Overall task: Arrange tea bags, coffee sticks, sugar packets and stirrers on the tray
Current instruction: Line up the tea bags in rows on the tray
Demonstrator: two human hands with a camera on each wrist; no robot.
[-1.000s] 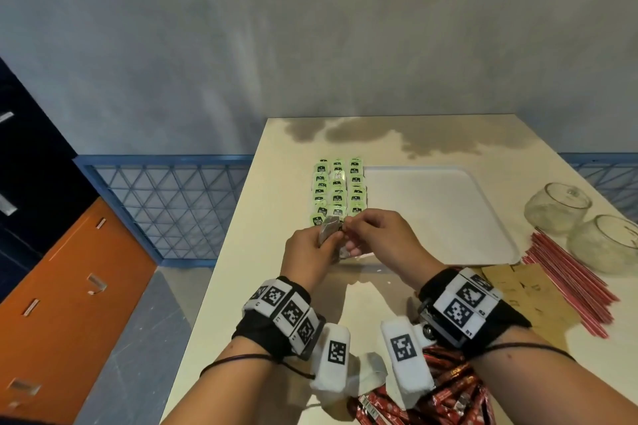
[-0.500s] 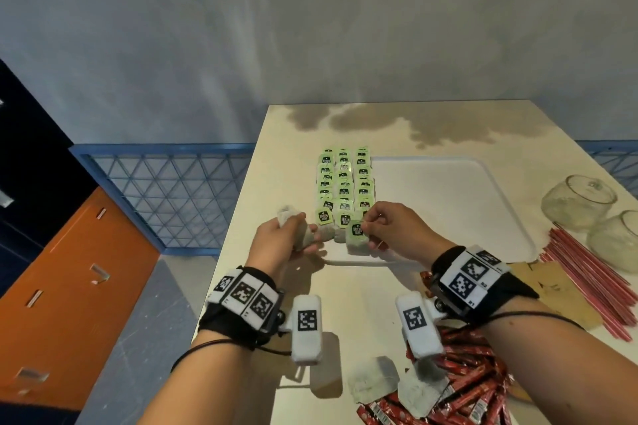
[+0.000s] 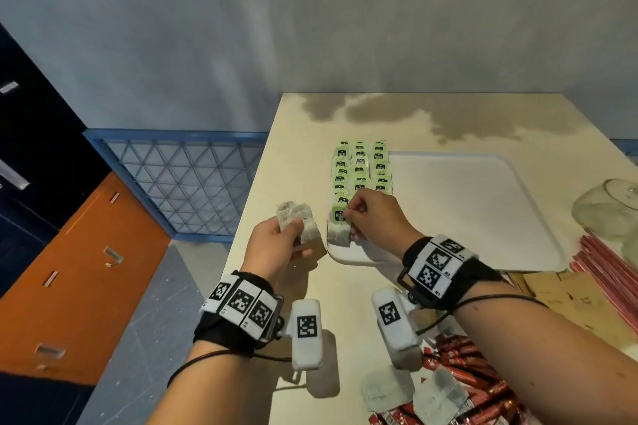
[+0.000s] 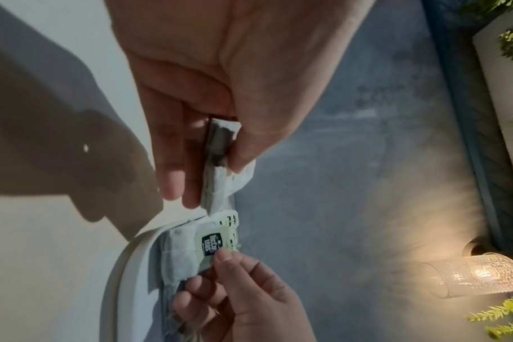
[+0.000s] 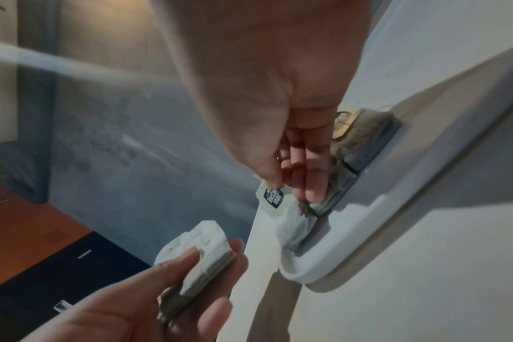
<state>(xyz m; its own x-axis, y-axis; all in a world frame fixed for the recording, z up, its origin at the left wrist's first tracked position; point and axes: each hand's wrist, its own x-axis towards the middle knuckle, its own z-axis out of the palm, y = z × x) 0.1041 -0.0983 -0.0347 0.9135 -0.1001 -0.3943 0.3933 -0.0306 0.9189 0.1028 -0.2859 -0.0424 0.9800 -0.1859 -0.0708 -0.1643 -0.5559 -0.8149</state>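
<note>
A white tray (image 3: pixel 483 210) lies on the cream table, its left side filled with rows of tea bags (image 3: pixel 360 169) with green tags. My right hand (image 3: pixel 371 217) pinches the green tag of a tea bag (image 3: pixel 339 229) at the tray's near-left corner; the same tea bag (image 4: pixel 188 256) shows in the left wrist view and the tea bag (image 5: pixel 290 222) in the right wrist view. My left hand (image 3: pixel 276 245), just left of the tray, grips a small stack of tea bags (image 3: pixel 298 221), also seen as the stack (image 5: pixel 196 254) and the stack (image 4: pixel 220 162).
Red coffee sticks (image 3: pixel 462 386) and two loose tea bags (image 3: pixel 390 390) lie near the table's front edge. Brown sugar packets (image 3: pixel 569 300), red stirrers (image 3: pixel 607 269) and glass jars (image 3: pixel 607 210) sit at the right. The table's left edge drops to the floor.
My hands separated: the right one carried a tea bag onto the tray's near-left corner and shifted it to the left row, while the left drew back left with the stack.
</note>
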